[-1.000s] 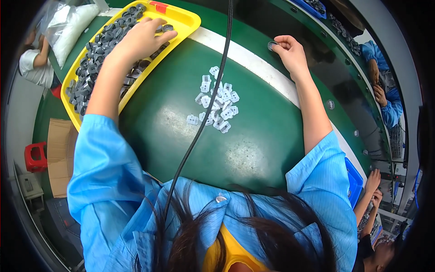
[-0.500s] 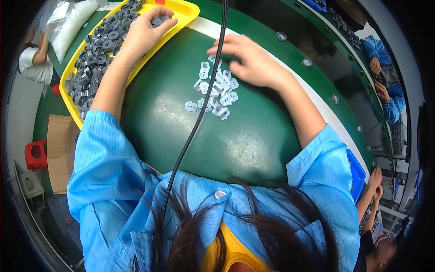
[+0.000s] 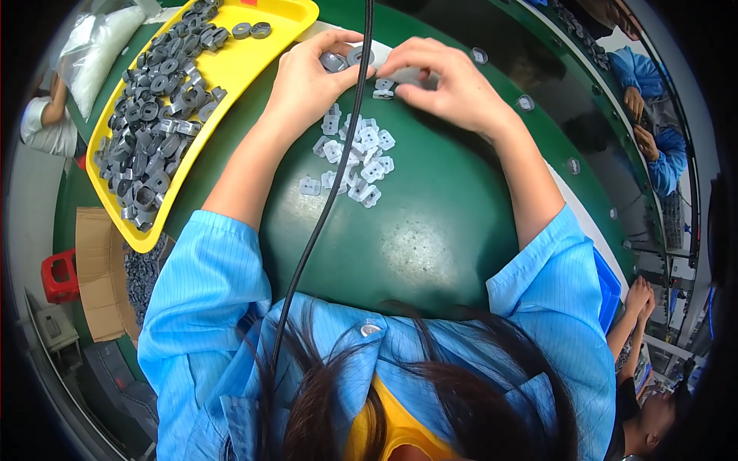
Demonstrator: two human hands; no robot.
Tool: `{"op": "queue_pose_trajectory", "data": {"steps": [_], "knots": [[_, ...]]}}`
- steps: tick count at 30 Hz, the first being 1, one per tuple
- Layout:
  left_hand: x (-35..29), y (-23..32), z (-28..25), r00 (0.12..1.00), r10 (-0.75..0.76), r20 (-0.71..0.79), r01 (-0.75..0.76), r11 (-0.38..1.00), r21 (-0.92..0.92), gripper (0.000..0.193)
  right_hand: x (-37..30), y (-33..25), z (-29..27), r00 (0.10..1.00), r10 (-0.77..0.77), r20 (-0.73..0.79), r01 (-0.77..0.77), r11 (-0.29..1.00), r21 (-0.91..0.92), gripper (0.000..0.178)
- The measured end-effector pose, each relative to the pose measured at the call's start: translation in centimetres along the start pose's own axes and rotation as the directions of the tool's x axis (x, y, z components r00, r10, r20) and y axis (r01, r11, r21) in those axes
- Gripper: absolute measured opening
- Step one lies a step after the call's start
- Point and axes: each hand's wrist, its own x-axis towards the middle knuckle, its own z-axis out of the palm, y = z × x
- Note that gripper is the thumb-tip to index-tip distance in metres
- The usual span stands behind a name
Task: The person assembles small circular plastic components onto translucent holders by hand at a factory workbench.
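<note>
your fingers (image 3: 347,67) are curling nearly closed around two small grey ring parts (image 3: 344,60) at the far edge of the green table (image 3: 430,230), your left hand (image 3: 307,84) pinching them while your right hand (image 3: 450,88) is meeting it from the other side, thumb and forefinger pressing together on a small pale clip (image 3: 384,84); whether the clip is fully gripped or only being touched is hard to tell. just below both hands, a loose pile of roughly twenty white plastic clips (image 3: 354,157) is lying on the table, one of them sitting slightly apart at the pile's left. one yellow tray (image 3: 254,69) is resting to your left, holding several dozen dark grey ring parts (image 3: 150,123), too many and too heaped to count exactly, with two more sitting alone near its far end. one black cable (image 3: 330,192) is hanging down the middle of the view, crossing in front of your left fingertips and the clip pile and partly hiding both. about four small round pieces (image 3: 526,102) are dotting the darker belt beyond your right wrist. one clear plastic bag (image 3: 96,50) is lying past the tray, and a red stool (image 3: 60,275) and a cardboard box (image 3: 100,276) are standing on the floor at your left. other people in blue sleeves (image 3: 669,157) are working along the right rim.
</note>
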Motion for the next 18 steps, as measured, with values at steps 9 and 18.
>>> {"op": "queue_pose_trajectory", "data": {"steps": [9, 18], "knots": [[-0.2, -1.1, -0.2, 0.998, -0.062, -0.017, 0.059, 0.988, -0.144, 0.038, 0.0, -0.7, 0.7, 0.962, 0.273, 0.02, -0.272, 0.962, -0.029, 0.016], [0.3, -0.9, -0.2, 0.944, -0.295, 0.149, 0.329, 0.804, -0.494, 0.048, 0.1, 0.5, 1.0, 0.996, 0.018, 0.082, -0.014, 0.998, -0.054, 0.018]]}}
